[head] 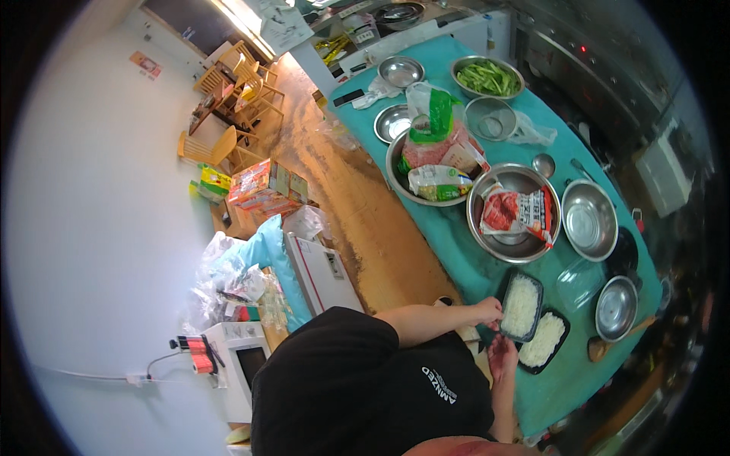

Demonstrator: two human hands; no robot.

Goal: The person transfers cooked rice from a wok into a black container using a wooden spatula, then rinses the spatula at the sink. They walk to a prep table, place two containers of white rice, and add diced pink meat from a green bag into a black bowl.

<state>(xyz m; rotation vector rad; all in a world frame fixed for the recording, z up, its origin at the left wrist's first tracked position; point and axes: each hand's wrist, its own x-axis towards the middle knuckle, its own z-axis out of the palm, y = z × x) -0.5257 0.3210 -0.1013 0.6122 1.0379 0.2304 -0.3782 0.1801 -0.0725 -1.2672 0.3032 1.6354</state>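
Note:
A black plastic tray (pixel 539 309) filled with white rice-like food (pixel 520 306) sits at the table edge before me. My left hand (pixel 486 312) has its fingers closed on the near rim of this tray. My right hand (pixel 503 356) is at the tray's near corner, palm partly turned up; whether its fingers grip the rim is not clear. A second black tray (pixel 566 333) with the same white food lies alongside on the right, partly overlapped by the first. Beyond them, a large steel bowl (pixel 507 251) contains a printed red-and-white food package (pixel 516 211).
The teal-covered table (pixel 462 251) also bears a steel bowl (pixel 419 196) of bagged foods, a bowl of cut green vegetables (pixel 487 78), empty steel bowls (pixel 590 219), a clear plastic lid (pixel 580 283), a ladle (pixel 543 165) and a wooden-handled tool (pixel 619 340). A white chest (pixel 325 273) stands behind.

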